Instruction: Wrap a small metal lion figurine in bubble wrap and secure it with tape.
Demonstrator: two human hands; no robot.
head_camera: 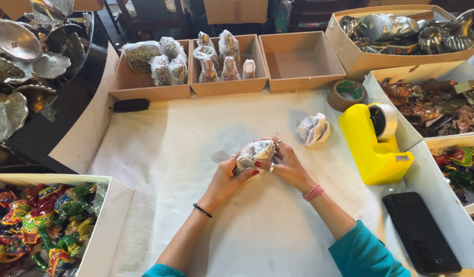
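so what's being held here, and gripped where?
A small wrapped bundle, held between both hands: left hand cups its lower left end, right hand grips its right side.

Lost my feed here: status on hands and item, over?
Both hands, left and right, closed on small white-wrapped bundle. Held over white cloth-covered table. Nothing in the way.

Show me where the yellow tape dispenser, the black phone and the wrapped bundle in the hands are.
yellow tape dispenser [374, 154]: head view, on its yellow body.
black phone [420, 232]: head view, middle of its dark face.
wrapped bundle [254, 152]: head view, on the wrapping between both hands.
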